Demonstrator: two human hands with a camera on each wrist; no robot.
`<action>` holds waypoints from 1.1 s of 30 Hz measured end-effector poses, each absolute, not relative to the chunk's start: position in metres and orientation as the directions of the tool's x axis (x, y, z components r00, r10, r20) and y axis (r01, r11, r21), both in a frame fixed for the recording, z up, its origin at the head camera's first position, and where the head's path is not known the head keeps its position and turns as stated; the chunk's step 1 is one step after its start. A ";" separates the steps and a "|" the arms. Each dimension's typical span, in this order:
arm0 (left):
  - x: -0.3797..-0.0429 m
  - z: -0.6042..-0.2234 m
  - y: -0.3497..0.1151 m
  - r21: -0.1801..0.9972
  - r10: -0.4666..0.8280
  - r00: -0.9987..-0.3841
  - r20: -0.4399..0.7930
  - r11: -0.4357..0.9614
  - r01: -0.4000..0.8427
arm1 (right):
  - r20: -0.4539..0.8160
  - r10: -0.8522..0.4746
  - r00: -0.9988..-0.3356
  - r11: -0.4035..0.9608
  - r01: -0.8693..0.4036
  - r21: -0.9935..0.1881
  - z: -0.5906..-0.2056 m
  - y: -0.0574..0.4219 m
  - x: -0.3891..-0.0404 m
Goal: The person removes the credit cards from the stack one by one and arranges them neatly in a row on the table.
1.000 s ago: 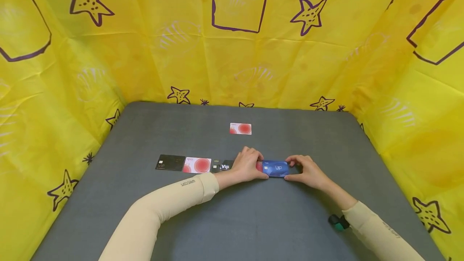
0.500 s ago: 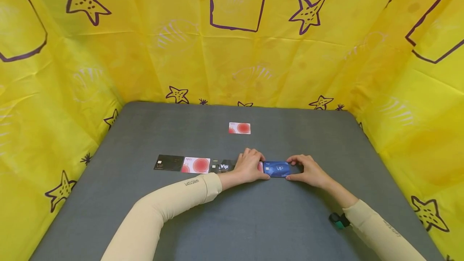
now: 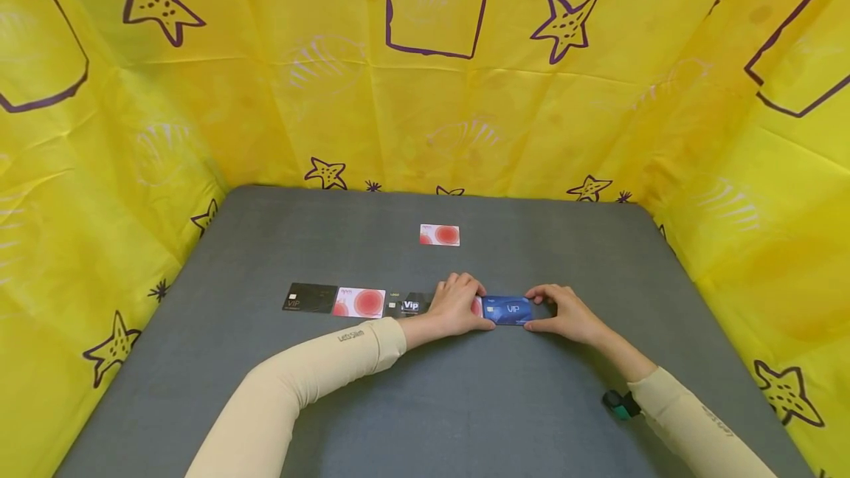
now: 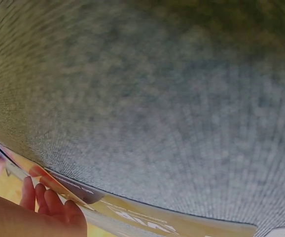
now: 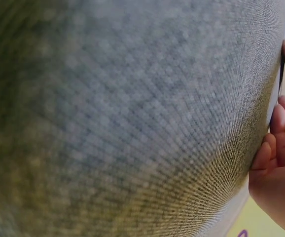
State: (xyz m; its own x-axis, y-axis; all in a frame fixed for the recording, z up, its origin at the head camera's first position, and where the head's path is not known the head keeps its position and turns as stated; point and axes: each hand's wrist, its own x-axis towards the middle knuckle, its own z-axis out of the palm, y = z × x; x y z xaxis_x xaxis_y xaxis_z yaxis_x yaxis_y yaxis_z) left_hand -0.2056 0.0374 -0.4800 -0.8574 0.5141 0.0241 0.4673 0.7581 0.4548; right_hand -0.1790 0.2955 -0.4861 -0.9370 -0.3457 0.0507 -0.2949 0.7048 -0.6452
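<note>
In the head view, a blue VIP card (image 3: 508, 310) lies flat at the right end of a row of cards. My left hand (image 3: 454, 305) has its thumb and index finger at the card's left corners, and my right hand (image 3: 566, 314) pinches its right corners. A red-and-white card (image 3: 477, 306) shows partly under my left hand, touching or nearly touching the blue card. Further left are a black card with "Vip" lettering (image 3: 408, 305), partly covered by my left hand, a white card with red circles (image 3: 359, 302) and a black VIP card (image 3: 309, 297).
Another white card with red circles (image 3: 440, 234) lies apart, farther back on the grey tabletop (image 3: 425, 404). Yellow patterned cloth (image 3: 412, 116) stands around the back and sides. A dark and green wrist device (image 3: 621, 405) sits below my right sleeve.
The blue card and both hands have shifted very slightly right relative to the row. The grip looks the same, and the other cards keep their places.
</note>
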 end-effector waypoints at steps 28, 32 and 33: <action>-0.216 -0.482 0.024 0.546 0.592 -0.806 -0.005 0.677 0.494 | 0.076 -0.302 -0.950 0.719 -0.280 -0.636 -0.481 0.284 -0.185; -0.218 -0.480 0.019 0.591 0.613 -0.790 0.002 0.637 0.495 | 0.083 -0.291 -0.953 0.712 -0.274 -0.646 -0.482 0.278 -0.188; -0.219 -0.480 0.018 0.607 0.618 -0.786 0.012 0.620 0.497 | 0.080 -0.288 -0.954 0.709 -0.269 -0.652 -0.482 0.277 -0.189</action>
